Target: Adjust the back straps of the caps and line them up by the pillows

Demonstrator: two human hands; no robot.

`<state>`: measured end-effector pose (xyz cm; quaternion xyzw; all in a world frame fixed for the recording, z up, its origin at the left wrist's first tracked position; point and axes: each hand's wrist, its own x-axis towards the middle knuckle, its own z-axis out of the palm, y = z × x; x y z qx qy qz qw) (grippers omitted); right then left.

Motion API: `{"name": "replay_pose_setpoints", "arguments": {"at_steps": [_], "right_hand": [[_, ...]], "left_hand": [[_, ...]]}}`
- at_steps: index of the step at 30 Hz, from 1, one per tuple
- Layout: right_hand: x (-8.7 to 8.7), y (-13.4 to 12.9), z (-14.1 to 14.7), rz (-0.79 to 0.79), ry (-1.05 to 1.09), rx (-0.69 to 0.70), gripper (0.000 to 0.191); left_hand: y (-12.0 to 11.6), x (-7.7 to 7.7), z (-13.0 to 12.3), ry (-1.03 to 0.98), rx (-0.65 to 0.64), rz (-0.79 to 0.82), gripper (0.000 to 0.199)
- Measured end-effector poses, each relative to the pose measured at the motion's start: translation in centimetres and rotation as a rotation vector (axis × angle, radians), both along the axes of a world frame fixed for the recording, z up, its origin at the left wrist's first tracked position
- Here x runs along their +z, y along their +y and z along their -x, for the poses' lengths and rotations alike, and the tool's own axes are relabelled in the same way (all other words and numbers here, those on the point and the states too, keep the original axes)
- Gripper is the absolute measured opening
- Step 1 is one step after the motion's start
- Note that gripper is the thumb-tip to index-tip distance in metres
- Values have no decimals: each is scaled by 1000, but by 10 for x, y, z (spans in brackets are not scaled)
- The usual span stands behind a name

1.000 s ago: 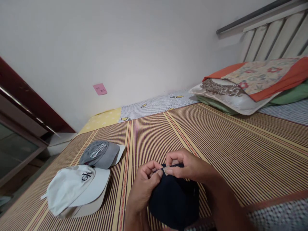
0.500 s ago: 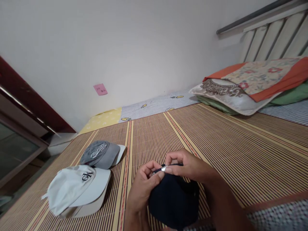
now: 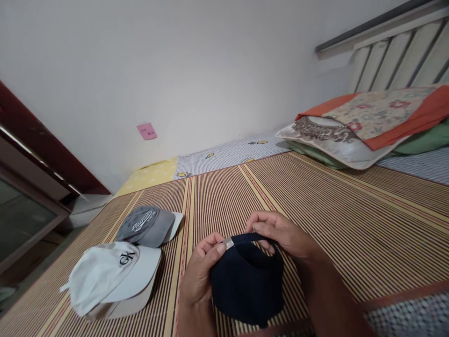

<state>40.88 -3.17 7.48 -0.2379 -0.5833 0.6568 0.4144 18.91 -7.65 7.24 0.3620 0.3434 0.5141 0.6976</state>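
Note:
A dark navy baseball cap (image 3: 245, 285) is held between my two hands, with its back strap and opening turned up toward the far side. My left hand (image 3: 203, 267) pinches the strap beside a silver metal buckle (image 3: 228, 243), thumb on top. On the other end of the strap, my right hand (image 3: 277, 234) is closed, with some fingers showing through the cap's back opening. To the left lie a white cap (image 3: 101, 276) with black letters, stacked over a beige one (image 3: 135, 302), and a grey cap (image 3: 147, 224) resting on a pale-brimmed cap (image 3: 176, 224).
A striped bamboo mat (image 3: 217, 201) covers the bed. At the far right, pillows (image 3: 336, 140) are piled under an orange floral cloth (image 3: 386, 112), near a radiator (image 3: 396, 56). A pink note (image 3: 146, 131) is stuck on the wall.
My right hand has moved right, away from the buckle, along the strap. My left hand has shifted slightly left, and the strap now stretches between them with the opening more visible.

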Motion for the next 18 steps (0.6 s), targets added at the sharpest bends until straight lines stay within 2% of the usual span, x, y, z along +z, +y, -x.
{"name": "replay_pose_setpoints", "arguments": {"at_steps": [11, 15, 18], "right_hand": [[-12, 8, -6, 95, 71, -121, 31], [-18, 10, -11, 75, 73, -84, 29], [-28, 13, -13, 100, 166, 8, 39]], "left_hand": [[2, -9, 11, -121, -16, -42, 24], [4, -13, 17, -236, 90, -7, 28], [6, -24, 24, -274, 192, 48, 33]]}}
